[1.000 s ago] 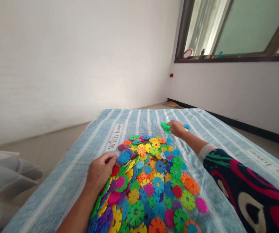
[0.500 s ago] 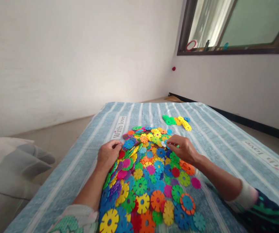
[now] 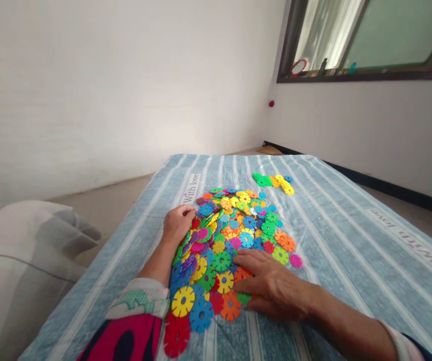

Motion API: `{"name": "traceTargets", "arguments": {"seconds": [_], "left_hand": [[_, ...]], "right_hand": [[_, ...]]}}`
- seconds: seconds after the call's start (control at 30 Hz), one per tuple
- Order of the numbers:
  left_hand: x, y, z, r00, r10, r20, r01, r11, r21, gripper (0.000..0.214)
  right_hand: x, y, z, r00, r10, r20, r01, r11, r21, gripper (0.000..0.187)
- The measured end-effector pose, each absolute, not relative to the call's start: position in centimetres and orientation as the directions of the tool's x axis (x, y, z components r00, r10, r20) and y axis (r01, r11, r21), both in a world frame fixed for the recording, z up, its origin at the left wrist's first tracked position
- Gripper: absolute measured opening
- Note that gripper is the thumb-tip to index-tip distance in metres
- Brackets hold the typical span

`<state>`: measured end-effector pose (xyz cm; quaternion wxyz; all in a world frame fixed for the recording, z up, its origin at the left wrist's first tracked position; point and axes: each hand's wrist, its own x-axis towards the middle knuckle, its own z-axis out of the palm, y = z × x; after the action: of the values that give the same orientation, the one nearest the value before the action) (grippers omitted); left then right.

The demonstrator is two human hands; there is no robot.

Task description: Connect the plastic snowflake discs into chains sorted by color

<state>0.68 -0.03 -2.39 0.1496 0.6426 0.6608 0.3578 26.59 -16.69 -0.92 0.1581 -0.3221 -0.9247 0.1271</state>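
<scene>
A big heap of flat, many-coloured plastic flower discs (image 3: 226,235) lies on a blue striped cloth (image 3: 351,235). My left hand (image 3: 178,224) rests on the heap's left edge, fingers curled against the discs. My right hand (image 3: 272,286) lies flat, palm down, on the near right part of the heap, fingers stretched out over orange and green discs. A small row of green, yellow and blue discs (image 3: 274,182) sits apart at the far side of the cloth.
The cloth bears "With love" lettering (image 3: 190,188) and covers a low bed-like surface. A grey pillow (image 3: 23,250) lies at the left. White walls stand behind, with a window and sill (image 3: 351,70) at the upper right.
My right hand drew back from the far small row to the heap's far part, then down to the near right part, where it lies flat. My left hand stayed at the heap's left edge.
</scene>
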Motion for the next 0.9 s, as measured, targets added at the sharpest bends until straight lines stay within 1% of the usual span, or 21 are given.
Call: {"name": "traceTargets", "arguments": {"seconds": [0.1, 0.27, 0.37, 0.43, 0.57, 0.63, 0.7, 0.73, 0.8, 0.9], "left_hand": [[0.7, 0.0, -2.3, -0.13, 0.957, 0.26, 0.743, -0.08, 0.664, 0.03], [0.6, 0.1, -2.2, -0.138, 0.956, 0.261, 0.751, -0.071, 0.657, 0.03], [0.5, 0.3, -2.2, -0.135, 0.954, 0.268, 0.756, -0.075, 0.65, 0.029], [0.3, 0.3, -2.1, -0.125, 0.954, 0.271, 0.761, -0.083, 0.643, 0.029], [0.2, 0.3, -1.9, -0.128, 0.958, 0.258, 0.76, -0.072, 0.646, 0.03], [0.1, 0.2, -1.8, -0.13, 0.958, 0.257, 0.761, -0.07, 0.645, 0.03], [0.2, 0.2, -1.7, -0.137, 0.957, 0.256, 0.76, -0.064, 0.647, 0.029], [0.2, 0.2, -1.7, -0.14, 0.957, 0.255, 0.757, -0.063, 0.651, 0.028], [0.2, 0.2, -1.6, -0.151, 0.956, 0.253, 0.752, -0.055, 0.657, 0.027], [0.1, 0.3, -1.7, -0.168, 0.956, 0.239, 0.753, -0.032, 0.657, 0.025]], "right_hand": [[26.7, -16.8, -0.8, -0.737, 0.642, 0.212, 0.581, 0.762, -0.286, 0.026], [26.4, -16.8, -0.5, -0.779, 0.577, 0.243, 0.542, 0.816, -0.202, 0.022], [26.0, -16.7, -0.9, -0.766, 0.563, 0.31, 0.52, 0.827, -0.216, 0.016], [25.8, -16.6, -1.0, -0.732, 0.567, 0.377, 0.501, 0.823, -0.267, 0.016], [26.7, -15.4, -0.3, -0.587, 0.636, 0.501, 0.447, 0.771, -0.454, 0.02], [28.3, -13.5, 0.2, -0.459, 0.701, 0.546, 0.462, 0.713, -0.527, 0.02], [30.7, -10.4, 0.6, -0.283, 0.775, 0.565, 0.518, 0.619, -0.59, 0.015], [32.1, -8.5, 0.7, -0.215, 0.79, 0.574, 0.551, 0.583, -0.597, 0.013], [34.8, -4.2, 0.8, -0.127, 0.796, 0.592, 0.627, 0.527, -0.574, 0.012], [38.0, 2.0, 0.8, -0.059, 0.842, 0.536, 0.781, 0.373, -0.5, 0.01]]}}
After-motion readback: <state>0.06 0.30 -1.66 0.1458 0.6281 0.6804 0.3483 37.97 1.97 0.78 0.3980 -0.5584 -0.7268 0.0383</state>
